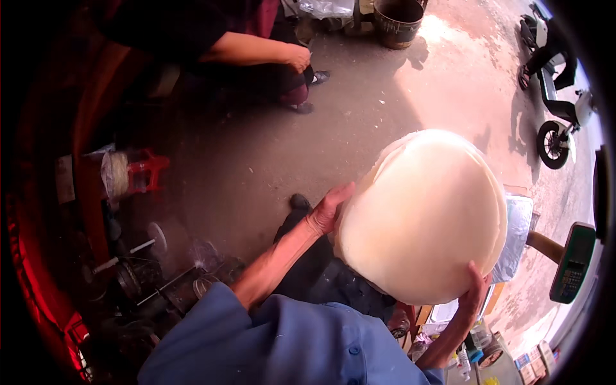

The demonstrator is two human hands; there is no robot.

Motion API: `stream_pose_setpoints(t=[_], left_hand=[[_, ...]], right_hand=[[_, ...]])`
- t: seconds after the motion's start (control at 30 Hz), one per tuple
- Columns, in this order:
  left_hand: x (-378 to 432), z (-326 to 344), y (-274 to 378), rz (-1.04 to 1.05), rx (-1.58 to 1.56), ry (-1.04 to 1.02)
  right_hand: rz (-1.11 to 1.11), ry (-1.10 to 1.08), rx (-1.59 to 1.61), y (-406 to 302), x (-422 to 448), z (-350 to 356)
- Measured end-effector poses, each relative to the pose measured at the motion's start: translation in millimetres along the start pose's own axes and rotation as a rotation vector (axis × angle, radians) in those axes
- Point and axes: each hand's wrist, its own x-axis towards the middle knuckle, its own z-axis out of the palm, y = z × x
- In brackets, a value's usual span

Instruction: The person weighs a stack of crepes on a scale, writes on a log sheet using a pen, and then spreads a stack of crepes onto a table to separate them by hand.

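Note:
A thick stack of thin, round, pale sheets (pixel 423 216), which look like dough skins, is held up in front of my body. Several layers show unevenly along its rim. My left hand (pixel 332 207) grips the near-left edge with the thumb up along the side. On the right lower edge, my right hand (pixel 475 288) has its thumb over the top and the other fingers out of sight beneath. Partly behind the stack is a weighing scale with a shiny metal platform (pixel 517 236) and a keypad display (pixel 572 262) on a post.
Across the concrete floor (pixel 337 134) sits another person, one hand (pixel 299 58) near the knee. A dark metal drum (pixel 398 21) stands beyond. At right is a scooter (pixel 553 101) with a person on it. Left are a red plastic stool (pixel 153 169) and cluttered equipment (pixel 159 279).

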Motion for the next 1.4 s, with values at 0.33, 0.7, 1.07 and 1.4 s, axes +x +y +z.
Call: stream_pose_setpoints(t=[0.33, 0.7, 1.07, 1.4], left_hand=[[-236.9, -195.7, 116.7, 0.506, -0.316, 0.101], [-410.4, -381.3, 261.0, 0.868, -0.458, 0.503], [-493.3, -582.7, 438.7, 1.063, -0.517, 0.780], [-555.2, -776.0, 647.2, 1.132, -0.533, 0.727]], right_hand=[[-0.116, -0.643, -0.216, -23.1, -62.6, 328.1], [-0.070, -1.167, -0.442, -12.5, -157.6, 709.7], [-0.080, -1.364, -0.636, -1.4, -243.4, 1079.1], [-0.177, -1.394, -0.671, -12.1, -323.5, 1367.7]])
